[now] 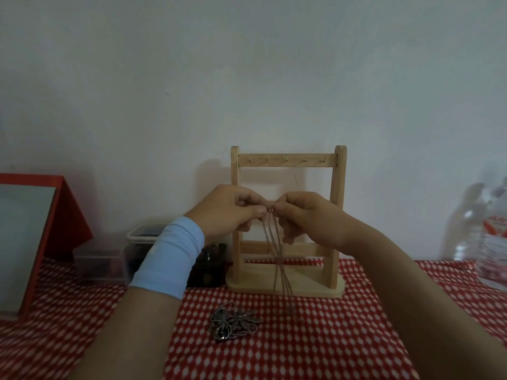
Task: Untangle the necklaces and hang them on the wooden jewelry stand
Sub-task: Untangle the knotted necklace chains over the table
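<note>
Necklace chain (275,242), thin and of pinkish metal, hangs from your two hands in front of the pale wooden jewelry stand (339,215). You pinch its top end between the thumb and forefinger of your left hand (227,212). Just beside that, you pinch it in the fingertips of your right hand (304,218). Both hands are clamped on the chain and nearly meet at its small clasp. Several strands fall from the pinch, cross one another low down and pass in front of the stand's base. You cannot tell whether their ends rest on the cloth.

Nearer to you and a little left of the strands lies a tangled heap of silver-grey necklaces (233,322) with a leaf-shaped pendant. It rests on the red tablecloth with white spots (315,346), apart from the stand.

The stand is upright at the far side of the table, against the white wall (247,64), with a row of small metal hooks along its top bar. A light-blue sleeve (170,256) covers your left wrist. Just left of the stand's base sits a small dark box (211,270), then clear plastic boxes (137,242). At the far left a red-framed panel (55,215) leans. At the right edge stands a clear plastic bottle (491,248) with a red-and-white label.
</note>
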Tool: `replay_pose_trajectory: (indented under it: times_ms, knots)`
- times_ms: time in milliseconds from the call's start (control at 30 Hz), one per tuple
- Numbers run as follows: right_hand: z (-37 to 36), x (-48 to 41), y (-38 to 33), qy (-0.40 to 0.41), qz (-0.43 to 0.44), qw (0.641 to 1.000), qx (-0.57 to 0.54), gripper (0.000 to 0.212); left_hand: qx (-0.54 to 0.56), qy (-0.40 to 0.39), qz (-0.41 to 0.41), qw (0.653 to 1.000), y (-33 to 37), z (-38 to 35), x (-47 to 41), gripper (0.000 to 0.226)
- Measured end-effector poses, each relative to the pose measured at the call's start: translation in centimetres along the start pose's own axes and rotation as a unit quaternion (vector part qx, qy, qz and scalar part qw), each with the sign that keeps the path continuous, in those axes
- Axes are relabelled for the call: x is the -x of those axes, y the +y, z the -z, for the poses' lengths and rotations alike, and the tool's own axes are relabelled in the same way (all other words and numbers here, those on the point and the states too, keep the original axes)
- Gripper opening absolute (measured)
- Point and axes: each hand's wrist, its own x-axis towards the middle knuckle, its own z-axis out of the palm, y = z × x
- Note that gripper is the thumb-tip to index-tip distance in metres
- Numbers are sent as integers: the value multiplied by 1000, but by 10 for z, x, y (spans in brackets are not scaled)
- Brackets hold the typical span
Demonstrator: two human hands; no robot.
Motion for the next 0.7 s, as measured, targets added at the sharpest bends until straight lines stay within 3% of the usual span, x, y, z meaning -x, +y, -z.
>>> replay_pose_trajectory:
  times_ms: [267, 433, 533, 700]
  knots:
    - [0, -2, 3, 25, 8, 997, 76, 23, -37, -37, 13, 999, -9, -4, -3, 12]
    - [-1, -2, 2, 113, 11, 986, 122, 25, 1, -23, 29, 999, -10, -6, -3, 14]
    - [-2, -1, 0, 154, 19, 982, 108, 20, 12, -14, 40, 999, -10, -8, -3, 13]
    - [-6, 1, -5, 106, -36, 994, -8, 28, 10, 1, 35, 999, -9, -9, -4, 10]
